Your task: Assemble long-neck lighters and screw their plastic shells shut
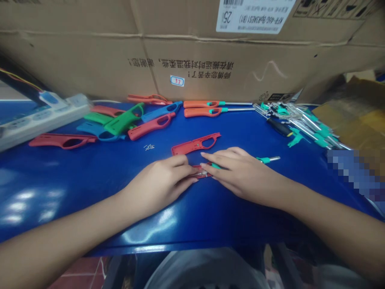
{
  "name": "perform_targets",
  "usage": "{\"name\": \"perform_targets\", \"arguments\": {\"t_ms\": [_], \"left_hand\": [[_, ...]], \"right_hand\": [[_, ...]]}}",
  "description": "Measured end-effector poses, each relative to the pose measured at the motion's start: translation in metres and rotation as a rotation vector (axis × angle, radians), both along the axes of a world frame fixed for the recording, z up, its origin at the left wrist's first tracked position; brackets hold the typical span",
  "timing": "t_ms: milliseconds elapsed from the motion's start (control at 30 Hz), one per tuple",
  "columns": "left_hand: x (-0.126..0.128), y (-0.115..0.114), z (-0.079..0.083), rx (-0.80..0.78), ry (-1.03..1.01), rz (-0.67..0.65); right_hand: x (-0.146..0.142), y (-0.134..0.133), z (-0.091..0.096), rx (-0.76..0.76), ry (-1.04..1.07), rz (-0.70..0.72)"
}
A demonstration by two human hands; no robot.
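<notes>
The upper part of the frame is filled by a carton [192, 48], printed upside down. Below it, the centre of the frame is taken up by a blue table [204, 216]. The lighter [205, 173] is located on the table at mid-frame, its long axis laid nearly level across the picture, with the tip pointed to the right. A red half shell is seen at its left end, with pale and metallic inner parts exposed; teal fittings and a metal tube [274, 159] are seen toward the right. The middle is covered by the right hand [240, 172], whose fingers are extended and slightly spread; whether it is gripped there cannot be told. The left end is touched by the bunched fingertips of the left hand [164, 176]; whether a part is pinched cannot be told. Just above, a loose red shell [195, 145] is placed at a slant. Pale slivers [149, 147] are scattered left of centre.
</notes>
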State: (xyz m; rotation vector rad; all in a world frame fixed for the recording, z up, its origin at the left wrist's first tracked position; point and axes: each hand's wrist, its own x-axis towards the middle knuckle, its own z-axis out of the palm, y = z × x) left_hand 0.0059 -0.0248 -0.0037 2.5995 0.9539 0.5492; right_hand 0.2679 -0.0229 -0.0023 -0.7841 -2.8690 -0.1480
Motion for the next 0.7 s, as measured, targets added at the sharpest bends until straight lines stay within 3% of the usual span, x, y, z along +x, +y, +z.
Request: {"name": "perform_targets", "arguments": {"t_ms": [400,700], "left_hand": [[0.002,0.000,0.002,-0.009,0.033,0.019],[0.003,0.000,0.002,0.009,0.053,0.023]], "right_hand": [[-0.002,-0.015,0.002,-0.091,-0.103,-0.067],[-0.005,-0.023,0.000,-0.042,-0.169,-0.059]]}}
